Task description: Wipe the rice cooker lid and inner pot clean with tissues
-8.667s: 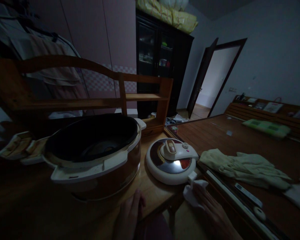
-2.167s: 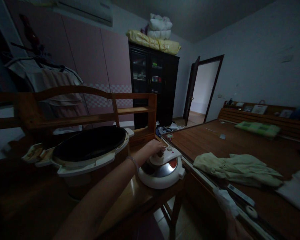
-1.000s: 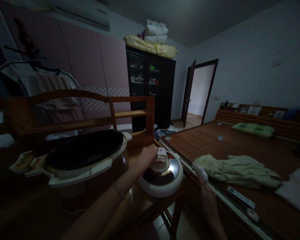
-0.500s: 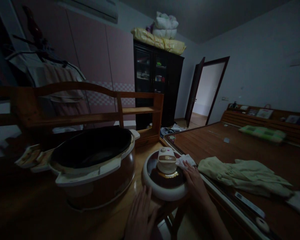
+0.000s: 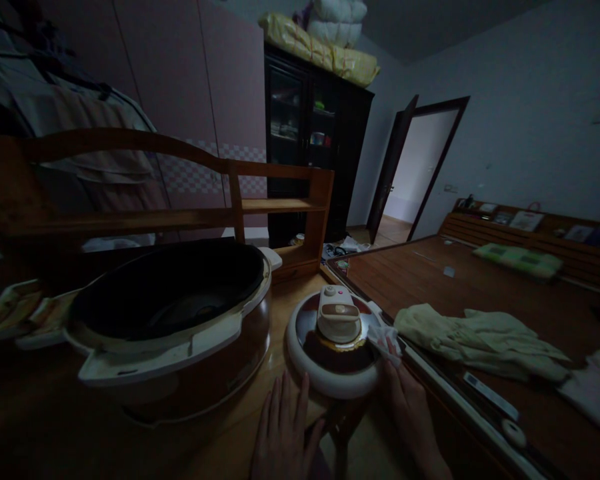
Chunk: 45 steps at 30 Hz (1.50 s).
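A round pressure-cooker lid (image 5: 314,373), brown on top with a pale rim and a cream handle (image 5: 339,323), lies handle up on the wooden table (image 5: 230,435). My right hand (image 5: 407,400) is closed on a crumpled white tissue (image 5: 383,339), which touches the right side of the lid. The fingertips are partly covered by the tissue. With fingers stretched out, my left hand (image 5: 286,427) rests flat by the table's front edge, just short of the lid's near left rim. To the left stands the cooker body (image 5: 195,377), uncovered, its dark inside showing.
Behind the cooker runs a wooden rack (image 5: 280,203) with small shelves. At the right is a low brown bed surface (image 5: 400,277) holding a pale green cloth (image 5: 473,343) and a white remote control (image 5: 491,395). A dark cabinet (image 5: 347,160) and a door (image 5: 393,170) are farther back.
My right hand has drawn the tissue along the lid's right side, outward and toward me. My left hand stays flat in nearly the same place. The camera view has shifted slightly.
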Each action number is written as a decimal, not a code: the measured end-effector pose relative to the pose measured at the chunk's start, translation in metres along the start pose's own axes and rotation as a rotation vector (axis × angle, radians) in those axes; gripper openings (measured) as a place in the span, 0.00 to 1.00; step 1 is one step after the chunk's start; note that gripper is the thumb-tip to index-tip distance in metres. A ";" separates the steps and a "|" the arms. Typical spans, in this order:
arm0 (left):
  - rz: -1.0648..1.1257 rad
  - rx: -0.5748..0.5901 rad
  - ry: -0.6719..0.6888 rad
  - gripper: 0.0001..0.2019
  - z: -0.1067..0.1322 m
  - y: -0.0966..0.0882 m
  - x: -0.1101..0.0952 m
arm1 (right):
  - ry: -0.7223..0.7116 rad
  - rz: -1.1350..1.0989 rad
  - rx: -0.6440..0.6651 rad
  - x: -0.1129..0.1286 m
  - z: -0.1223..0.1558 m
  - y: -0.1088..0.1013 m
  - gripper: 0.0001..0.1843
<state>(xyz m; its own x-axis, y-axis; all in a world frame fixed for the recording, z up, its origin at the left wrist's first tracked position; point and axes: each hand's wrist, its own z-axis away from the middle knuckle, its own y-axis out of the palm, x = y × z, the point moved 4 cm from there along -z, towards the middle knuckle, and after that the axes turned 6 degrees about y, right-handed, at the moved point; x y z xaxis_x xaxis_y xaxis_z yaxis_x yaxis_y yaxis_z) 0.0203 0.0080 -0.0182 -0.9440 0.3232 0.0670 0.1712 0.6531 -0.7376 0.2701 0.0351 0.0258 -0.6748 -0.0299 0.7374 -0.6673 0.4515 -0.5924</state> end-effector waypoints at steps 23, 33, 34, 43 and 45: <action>0.046 -0.033 -0.078 0.36 0.001 -0.006 0.001 | -0.691 0.641 0.385 0.171 -0.049 0.145 0.16; 0.064 -0.026 -0.084 0.35 -0.006 -0.013 -0.001 | -0.897 0.652 0.454 0.161 -0.007 0.147 0.21; 0.062 -0.025 -0.080 0.34 -0.005 -0.011 -0.002 | -0.920 0.655 0.466 0.158 -0.003 0.147 0.21; 0.028 -0.014 -0.043 0.29 0.000 -0.011 -0.002 | -0.946 0.477 0.460 0.143 0.004 0.119 0.19; 0.032 -0.029 -0.046 0.29 0.001 -0.011 -0.002 | -0.952 0.445 0.464 0.140 0.007 0.114 0.19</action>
<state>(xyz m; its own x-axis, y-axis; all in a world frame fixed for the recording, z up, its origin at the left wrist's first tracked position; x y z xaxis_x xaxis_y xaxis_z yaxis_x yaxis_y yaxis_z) 0.0199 -0.0005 -0.0107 -0.9499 0.3124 0.0125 0.2086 0.6630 -0.7190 0.0973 0.0766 0.0588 -0.7127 -0.7015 0.0057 -0.2285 0.2245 -0.9473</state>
